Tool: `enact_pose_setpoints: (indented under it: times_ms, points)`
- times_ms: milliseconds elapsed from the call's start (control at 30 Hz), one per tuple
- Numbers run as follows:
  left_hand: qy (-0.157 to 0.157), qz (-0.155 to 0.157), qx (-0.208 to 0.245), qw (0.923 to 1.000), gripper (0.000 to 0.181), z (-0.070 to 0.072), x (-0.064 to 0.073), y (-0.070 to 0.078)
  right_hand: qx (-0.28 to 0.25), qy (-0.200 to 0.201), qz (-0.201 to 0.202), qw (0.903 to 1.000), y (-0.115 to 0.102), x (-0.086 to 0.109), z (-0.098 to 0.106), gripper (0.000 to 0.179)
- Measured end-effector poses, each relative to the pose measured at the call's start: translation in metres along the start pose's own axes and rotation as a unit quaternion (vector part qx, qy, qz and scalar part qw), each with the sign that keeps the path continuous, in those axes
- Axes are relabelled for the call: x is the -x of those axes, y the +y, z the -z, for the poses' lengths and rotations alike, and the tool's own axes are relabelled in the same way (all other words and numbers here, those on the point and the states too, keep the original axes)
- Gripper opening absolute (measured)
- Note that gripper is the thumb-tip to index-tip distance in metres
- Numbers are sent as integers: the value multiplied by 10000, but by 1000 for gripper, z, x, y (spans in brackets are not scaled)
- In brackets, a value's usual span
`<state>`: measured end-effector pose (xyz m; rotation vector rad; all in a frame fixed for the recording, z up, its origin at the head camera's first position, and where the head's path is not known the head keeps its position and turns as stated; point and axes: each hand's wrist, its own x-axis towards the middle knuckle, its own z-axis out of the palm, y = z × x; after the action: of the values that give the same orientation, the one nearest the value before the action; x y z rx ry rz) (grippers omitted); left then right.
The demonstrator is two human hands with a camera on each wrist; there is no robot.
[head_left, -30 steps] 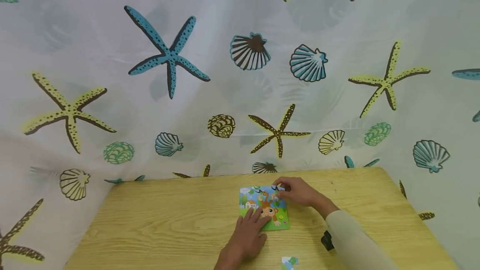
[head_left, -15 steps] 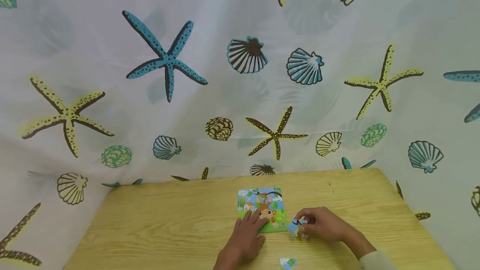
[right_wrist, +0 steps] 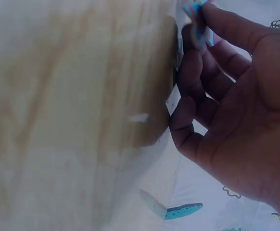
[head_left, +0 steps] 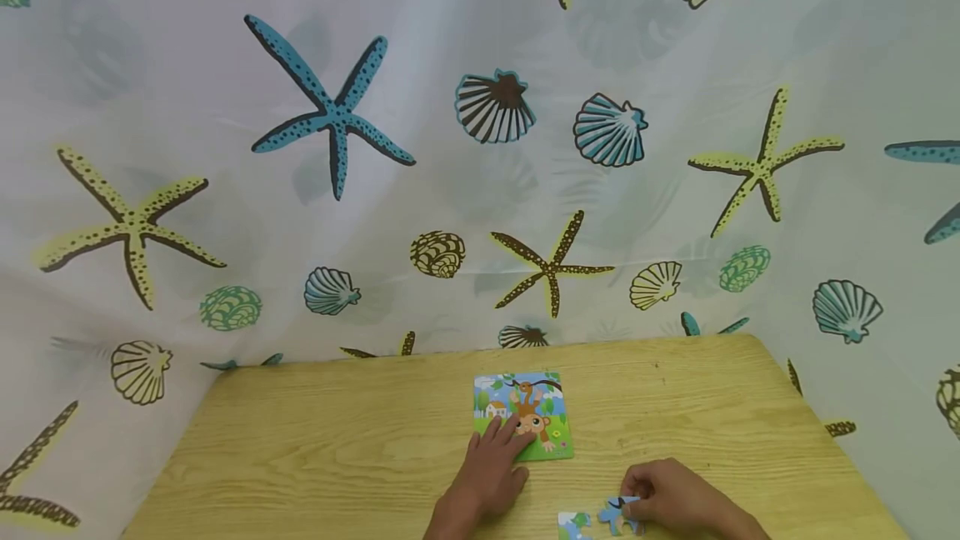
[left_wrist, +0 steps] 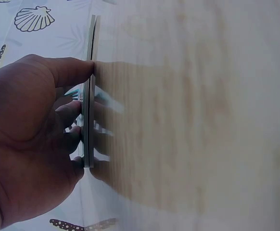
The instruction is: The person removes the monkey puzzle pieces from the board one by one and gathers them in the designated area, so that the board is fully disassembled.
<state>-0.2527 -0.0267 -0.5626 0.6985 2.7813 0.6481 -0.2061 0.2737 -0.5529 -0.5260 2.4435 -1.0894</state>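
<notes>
A square jigsaw puzzle [head_left: 555, 427] with a picture of a monkey hanging from a branch lies on the wooden table. My left hand [head_left: 487, 473] rests flat over its lower left part, fingers spread and covering some of the picture. Seen edge-on in the left wrist view, the puzzle [left_wrist: 89, 120] shows as thin layers, with my left fingertips against its face. Closer to me, my right hand [head_left: 671, 494] pinches a blue puzzle piece [head_left: 617, 515] between thumb and fingers. The same piece [right_wrist: 195, 24] is partly hidden by fingers in the right wrist view.
A second loose puzzle piece [head_left: 573, 525], blue and green, lies near the bottom of the head view, just left of the held one. Behind the table [head_left: 322, 423] hangs a white cloth [head_left: 420, 173] printed with starfish and shells.
My right hand has moved from the puzzle's top right corner toward me, carrying the blue puzzle piece down beside the loose one. My left hand has stayed on the puzzle.
</notes>
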Motion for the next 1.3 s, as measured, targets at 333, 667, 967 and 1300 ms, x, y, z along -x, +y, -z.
enact_pose_setpoints:
  times_ms: [333, 667, 967, 1300]
  points:
    - [-76, 127, 43, 9999, 46, 1, 0, 1, 77, 168, -180, 9997, -4, 2, -9, 12]
    - [-19, 79, 62, 9999, 46, 3, 2, 3, 183, 209, -6, 9996, -7, -1, -4, 13]
    - [0, 93, 78, 9999, 46, 2, 2, 2, 1047, 801, 253, 9910, -12, -48, 18, 23]
    - [-78, 156, 94, 9998, 46, 2, 1, 2, 1359, 829, 84, 9872, -23, -109, 33, 40]
